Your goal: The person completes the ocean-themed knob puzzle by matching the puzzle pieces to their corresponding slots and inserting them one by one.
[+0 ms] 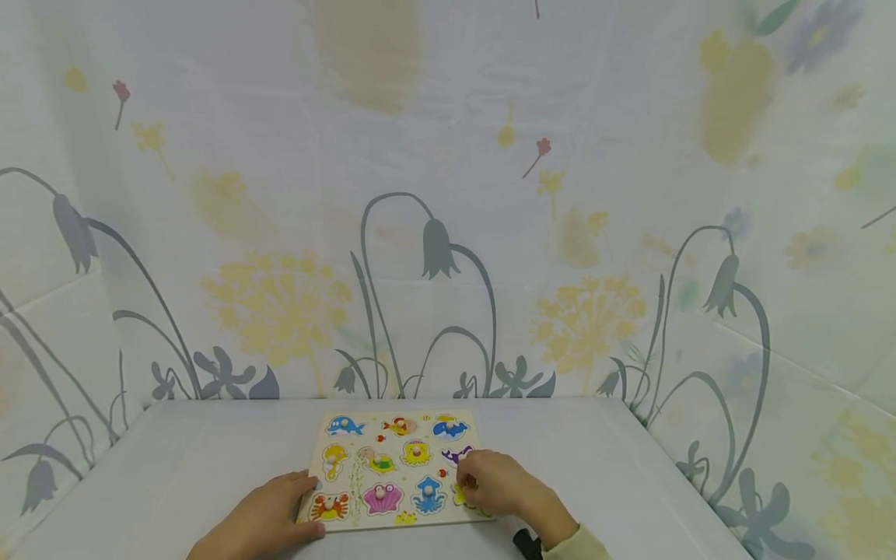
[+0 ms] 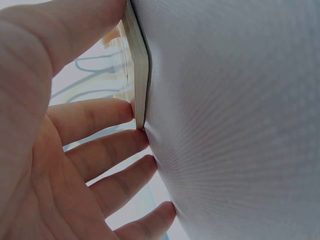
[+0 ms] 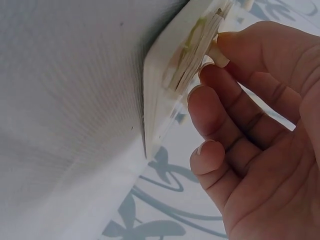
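A wooden peg puzzle board (image 1: 392, 524) with sea-animal pieces lies on the white table. At its front left corner is my left hand (image 1: 262, 517), thumb by the front edge and fingertips touching the left edge; in the left wrist view the fingers (image 2: 107, 150) are spread and fairly straight. My right hand (image 1: 500, 486) is over the board's front right corner, pinching the small wooden knob (image 3: 217, 55) of a yellow puzzle piece (image 1: 459, 495) between thumb and index finger. The hand covers most of that piece. In the right wrist view its edge (image 3: 192, 57) shows close over the board.
Other knobbed pieces sit in the board, among them a crab (image 1: 329, 507), a pink shell (image 1: 382, 498), a blue squid (image 1: 428, 496) and a purple piece (image 1: 456, 454) beside my right hand. A flower-printed curtain (image 1: 448, 311) hangs behind the table (image 1: 210, 451).
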### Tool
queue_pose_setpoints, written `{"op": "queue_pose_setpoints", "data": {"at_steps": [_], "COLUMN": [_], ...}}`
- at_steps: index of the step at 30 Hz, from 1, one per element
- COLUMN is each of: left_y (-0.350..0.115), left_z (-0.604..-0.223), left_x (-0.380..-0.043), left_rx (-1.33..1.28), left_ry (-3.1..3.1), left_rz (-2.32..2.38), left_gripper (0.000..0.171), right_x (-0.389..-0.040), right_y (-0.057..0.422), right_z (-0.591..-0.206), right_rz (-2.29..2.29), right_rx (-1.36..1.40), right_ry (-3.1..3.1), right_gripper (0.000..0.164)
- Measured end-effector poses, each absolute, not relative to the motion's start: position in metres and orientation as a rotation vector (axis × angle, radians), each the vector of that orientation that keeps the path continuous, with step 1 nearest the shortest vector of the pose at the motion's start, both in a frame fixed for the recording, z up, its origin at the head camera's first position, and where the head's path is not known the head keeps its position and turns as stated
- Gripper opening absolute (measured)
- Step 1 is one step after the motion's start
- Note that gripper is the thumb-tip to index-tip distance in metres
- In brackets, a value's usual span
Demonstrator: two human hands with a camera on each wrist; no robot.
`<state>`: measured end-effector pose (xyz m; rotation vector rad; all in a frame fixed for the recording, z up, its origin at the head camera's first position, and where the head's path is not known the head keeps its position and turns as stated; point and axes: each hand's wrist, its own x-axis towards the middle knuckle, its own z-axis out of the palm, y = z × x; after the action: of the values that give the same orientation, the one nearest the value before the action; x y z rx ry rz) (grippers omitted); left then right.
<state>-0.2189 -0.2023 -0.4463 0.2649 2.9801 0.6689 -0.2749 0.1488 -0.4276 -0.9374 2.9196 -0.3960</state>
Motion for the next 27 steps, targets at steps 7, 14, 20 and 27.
{"op": "queue_pose_setpoints", "data": {"at_steps": [7,14,20,27], "left_y": [-0.2027,-0.2024,-0.2017,-0.2018], "left_z": [-0.4459,-0.4448,-0.4435,-0.4448], "left_x": [-0.2177,-0.2161,-0.2157,-0.2168], "left_rx": [0.311,0.290,0.299,0.283], "left_ry": [2.994,2.993,2.995,2.991], "left_rz": [0.690,0.700,0.680,0.665], "left_gripper": [0.078,0.079,0.078,0.079], "right_x": [-0.2783,-0.2805,-0.2798,-0.2803], "right_y": [0.1511,0.1531,0.1501,0.1505], "right_z": [-0.4271,-0.4278,-0.4317,-0.4316], "right_rz": [-0.368,-0.374,-0.389,-0.377], "right_rx": [-0.963,-0.987,-0.982,-0.967], "right_ry": [2.925,2.922,2.924,2.917], "right_gripper": [0.006,0.007,0.006,0.007]}}
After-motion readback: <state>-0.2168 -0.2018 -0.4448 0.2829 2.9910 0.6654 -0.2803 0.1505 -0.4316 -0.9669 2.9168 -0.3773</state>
